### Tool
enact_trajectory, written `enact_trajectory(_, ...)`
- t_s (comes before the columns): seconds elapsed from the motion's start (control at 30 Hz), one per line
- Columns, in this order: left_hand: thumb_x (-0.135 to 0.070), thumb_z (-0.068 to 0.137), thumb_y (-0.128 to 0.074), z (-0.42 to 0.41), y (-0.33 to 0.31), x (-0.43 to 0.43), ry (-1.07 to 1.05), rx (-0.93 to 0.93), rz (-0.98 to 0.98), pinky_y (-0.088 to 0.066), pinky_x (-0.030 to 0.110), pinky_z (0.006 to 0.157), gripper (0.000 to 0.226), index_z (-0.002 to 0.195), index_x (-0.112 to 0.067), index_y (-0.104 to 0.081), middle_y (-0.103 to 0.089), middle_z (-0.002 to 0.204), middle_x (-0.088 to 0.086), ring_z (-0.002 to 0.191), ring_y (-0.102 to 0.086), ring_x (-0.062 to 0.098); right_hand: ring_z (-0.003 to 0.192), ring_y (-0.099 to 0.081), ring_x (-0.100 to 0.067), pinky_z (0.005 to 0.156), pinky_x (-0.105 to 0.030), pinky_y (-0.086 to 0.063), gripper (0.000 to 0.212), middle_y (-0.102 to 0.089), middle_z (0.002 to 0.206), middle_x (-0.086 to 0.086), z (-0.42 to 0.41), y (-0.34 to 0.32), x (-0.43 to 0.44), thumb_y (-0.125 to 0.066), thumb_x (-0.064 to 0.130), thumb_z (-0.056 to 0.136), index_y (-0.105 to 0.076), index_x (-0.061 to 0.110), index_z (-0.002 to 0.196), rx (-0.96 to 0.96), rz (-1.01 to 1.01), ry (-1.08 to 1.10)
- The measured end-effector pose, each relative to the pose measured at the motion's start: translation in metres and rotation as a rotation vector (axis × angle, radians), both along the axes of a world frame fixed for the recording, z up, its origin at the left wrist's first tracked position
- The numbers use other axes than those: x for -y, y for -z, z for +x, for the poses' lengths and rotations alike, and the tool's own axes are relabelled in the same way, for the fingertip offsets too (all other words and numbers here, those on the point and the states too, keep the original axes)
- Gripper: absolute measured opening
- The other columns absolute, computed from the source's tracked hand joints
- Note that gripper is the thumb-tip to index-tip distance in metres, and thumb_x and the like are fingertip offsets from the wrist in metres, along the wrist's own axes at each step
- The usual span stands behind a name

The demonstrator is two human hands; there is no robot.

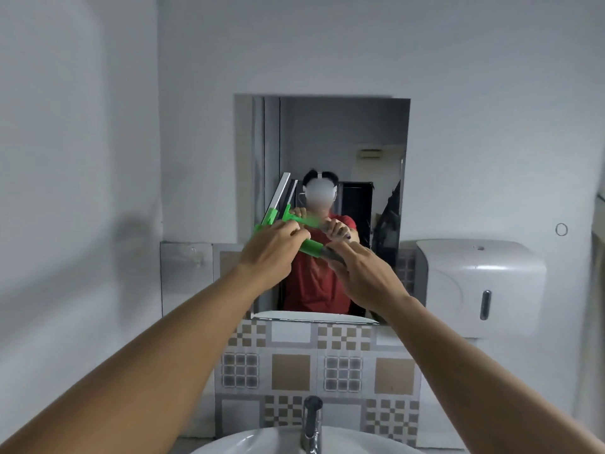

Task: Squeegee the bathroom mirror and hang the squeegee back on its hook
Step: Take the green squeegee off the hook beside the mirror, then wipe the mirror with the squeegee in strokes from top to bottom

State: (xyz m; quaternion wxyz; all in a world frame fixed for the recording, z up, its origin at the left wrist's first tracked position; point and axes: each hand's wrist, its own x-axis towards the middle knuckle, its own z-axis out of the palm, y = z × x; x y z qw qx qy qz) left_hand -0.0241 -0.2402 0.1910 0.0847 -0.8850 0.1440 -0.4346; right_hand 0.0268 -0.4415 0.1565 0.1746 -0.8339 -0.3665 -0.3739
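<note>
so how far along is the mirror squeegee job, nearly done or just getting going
Done: the squeegee is off its hook and up at the mirror. In hand: both the left hand and right hand have a grip on its green handle, blade tilted against the lower left of the glass. Whether any of the glass is already wiped cannot be told. Left: finish the passes, then hang it back; the hook isn't clearly identifiable.

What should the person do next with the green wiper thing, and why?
Probably draw the squeegee down the mirror. Both hands grip it, the left hand near the green head and the right hand on the handle. Its blade stands tilted against the mirror's left side, about halfway up, with glass below it left to wipe.
</note>
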Motion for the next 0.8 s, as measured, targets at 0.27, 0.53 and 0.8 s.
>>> enact_trajectory(0.27,-0.011,0.092,-0.057,0.043,0.057,-0.029,0.178,0.188,-0.241,-0.056,0.036,0.086,0.018,0.108,-0.011,-0.064,-0.065,0.111,0.009,0.102,-0.062,0.022,0.087,-0.056,-0.021,0.062,-0.035,-0.047,0.036,-0.059,0.114,-0.004,0.029,-0.047,-0.022,-0.044,0.031,0.102,-0.044,0.025,0.138,0.057,0.07,0.108)
enact_trajectory(0.53,-0.025,0.089,-0.065,0.105,0.074,-0.056,0.041,-0.046,-0.25,-0.052,0.035,0.102,0.054,0.141,-0.018,-0.05,-0.042,0.147,0.003,0.136,-0.042,0.024,0.076,-0.051,-0.016,0.058,-0.033,-0.047,0.042,-0.056,0.102,-0.001,0.062,-0.093,-0.037,-0.035,0.033,0.104,-0.036,0.039,0.145,0.131,0.073,0.158)
enact_trajectory(0.8,-0.021,0.083,-0.073,0.144,0.04,-0.063,-0.098,-0.102,-0.094,-0.01,0.046,0.125,0.105,0.161,-0.024,-0.003,0.014,0.167,0.011,0.154,0.01,0.033,0.084,-0.058,-0.02,0.065,-0.036,-0.053,0.047,-0.055,0.102,0.0,0.093,-0.136,-0.061,-0.036,0.035,0.105,-0.026,0.051,0.148,0.214,0.043,0.153)
